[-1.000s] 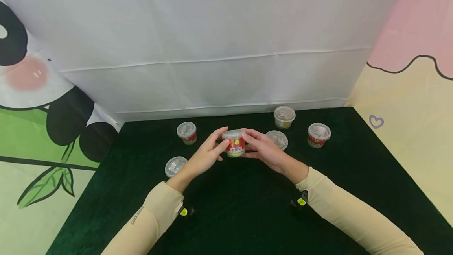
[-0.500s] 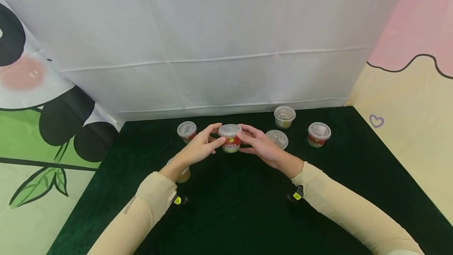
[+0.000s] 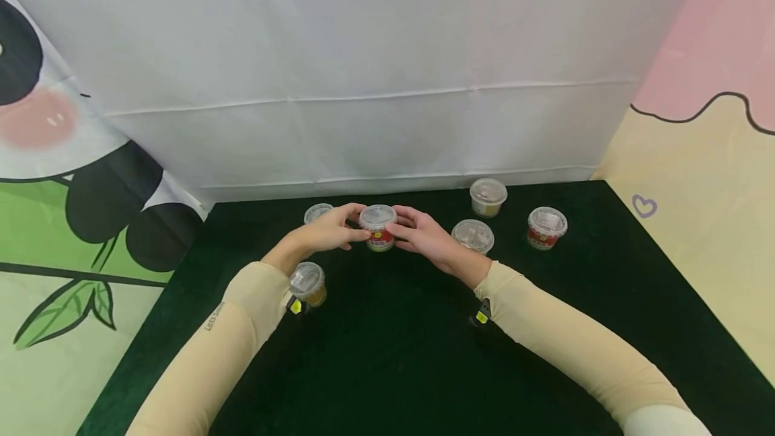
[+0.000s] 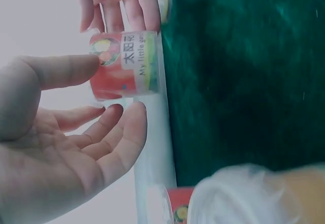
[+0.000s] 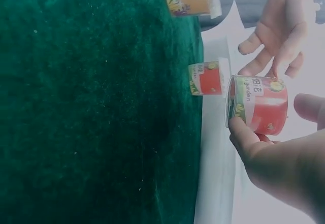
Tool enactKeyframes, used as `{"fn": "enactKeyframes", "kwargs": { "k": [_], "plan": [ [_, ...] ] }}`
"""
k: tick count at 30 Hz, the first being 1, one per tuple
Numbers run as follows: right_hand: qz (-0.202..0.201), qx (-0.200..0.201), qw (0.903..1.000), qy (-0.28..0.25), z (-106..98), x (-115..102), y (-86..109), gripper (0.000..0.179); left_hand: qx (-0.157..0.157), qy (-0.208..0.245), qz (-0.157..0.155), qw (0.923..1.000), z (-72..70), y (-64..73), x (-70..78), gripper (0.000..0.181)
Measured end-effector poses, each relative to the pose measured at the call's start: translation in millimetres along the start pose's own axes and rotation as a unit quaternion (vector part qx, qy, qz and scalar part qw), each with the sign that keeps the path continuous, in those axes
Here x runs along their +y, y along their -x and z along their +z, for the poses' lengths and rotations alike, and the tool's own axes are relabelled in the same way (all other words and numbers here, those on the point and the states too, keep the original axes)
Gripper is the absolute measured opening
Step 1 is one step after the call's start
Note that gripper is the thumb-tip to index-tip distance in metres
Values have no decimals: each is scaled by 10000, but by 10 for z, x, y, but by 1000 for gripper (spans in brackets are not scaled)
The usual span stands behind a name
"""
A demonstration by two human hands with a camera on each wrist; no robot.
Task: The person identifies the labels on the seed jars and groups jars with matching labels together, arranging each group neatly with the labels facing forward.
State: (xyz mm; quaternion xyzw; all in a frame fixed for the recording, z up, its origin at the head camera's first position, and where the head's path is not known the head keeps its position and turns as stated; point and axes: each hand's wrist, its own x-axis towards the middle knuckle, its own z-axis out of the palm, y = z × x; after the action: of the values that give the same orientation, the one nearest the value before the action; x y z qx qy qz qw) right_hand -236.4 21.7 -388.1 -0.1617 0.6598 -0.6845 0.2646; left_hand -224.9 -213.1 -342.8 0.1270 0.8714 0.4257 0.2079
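One white cloth backdrop (image 3: pixel 381 66) closes off the far side, with two printed cloths flanking it, one on the left (image 3: pixel 33 227) and one on the right (image 3: pixel 684 173). The single dark green table (image 3: pixel 399 362) spreads out nearer. Two pale yellow sleeves, left (image 3: pixel 212 362) and right (image 3: pixel 575 335), reach across it from the near side to two bare hands. The left hand (image 3: pixel 329 229) has its thumb against the label of the held tub (image 3: pixel 378 227), its other fingers bent and slightly spread; the right hand (image 3: pixel 426 239) grips the opposite side between thumb and fingers. Which left fingertips press the back cannot be told. That tub, red-labelled and clear-lidded, sits upright between the hands at the far middle. Five more lidded tubs stand around, making six: the far-left tub (image 3: pixel 316 212), partly hidden by the left hand; the near-left tub (image 3: pixel 307 282), just beside the left wrist; the middle-right tub (image 3: pixel 473 234), partly covered by the right hand; the far-right tub (image 3: pixel 488 196); and the rightmost tub (image 3: pixel 547 228), red-labelled and well apart. Two small black wrist devices, left (image 3: pixel 295 305) and right (image 3: pixel 482 315), carry yellow-green tabs.
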Motion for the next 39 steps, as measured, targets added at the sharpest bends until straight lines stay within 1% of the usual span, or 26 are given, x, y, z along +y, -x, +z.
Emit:
{"fn": "enactKeyframes", "kwargs": {
  "k": [4, 8, 10, 12, 16, 19, 21, 24, 25, 30, 33, 37, 39],
  "plan": [
    [131, 144, 9997, 127, 50, 26, -138, 61, -59, -699, 240, 9973, -88, -68, -52, 59],
    [110, 308, 9992, 217, 101, 68, -272, 61, 95, -1451, 406, 9885, -128, -144, -91, 61],
    [-31, 402, 9986, 340, 128, 108, -346, 61, 219, -1833, 376, 9821, -135, -187, -114, 64],
    [-207, 484, 9975, 481, 163, 155, -418, 62, 337, -2187, 282, 9748, -140, -221, -132, 66],
    [-481, 634, 9951, 594, 229, 246, -531, 61, 519, -2719, 88, 9609, -145, -266, -159, 65],
    [-517, 732, 9948, 485, 253, 299, -601, 60, 564, -2871, -82, 9562, -150, -306, -183, 65],
    [-575, 784, 9942, 471, 253, 328, -648, 59, 613, -2891, -165, 9552, -149, -343, -195, 63],
    [-672, 827, 9927, 556, 244, 355, -706, 59, 704, -2951, -221, 9526, -141, -387, -200, 61],
    [-711, 828, 9923, 582, 241, 358, -718, 59, 746, -3003, -224, 9506, -137, -398, -194, 59],
    [-726, 791, 9926, 571, 244, 368, -748, 59, 923, -3228, -385, 9412, -111, -417, -162, 54],
    [-712, 825, 9924, 568, 247, 391, -756, 59, 954, -3345, -478, 9363, -83, -429, -175, 53],
    [-666, 881, 9925, 527, 253, 442, -768, 59, 955, -3421, -537, 9333, -36, -440, -209, 54],
    [-614, 876, 9933, 428, 264, 463, -786, 59, 1009, -3427, -550, 9324, -21, -439, -218, 55]
  ]
}}
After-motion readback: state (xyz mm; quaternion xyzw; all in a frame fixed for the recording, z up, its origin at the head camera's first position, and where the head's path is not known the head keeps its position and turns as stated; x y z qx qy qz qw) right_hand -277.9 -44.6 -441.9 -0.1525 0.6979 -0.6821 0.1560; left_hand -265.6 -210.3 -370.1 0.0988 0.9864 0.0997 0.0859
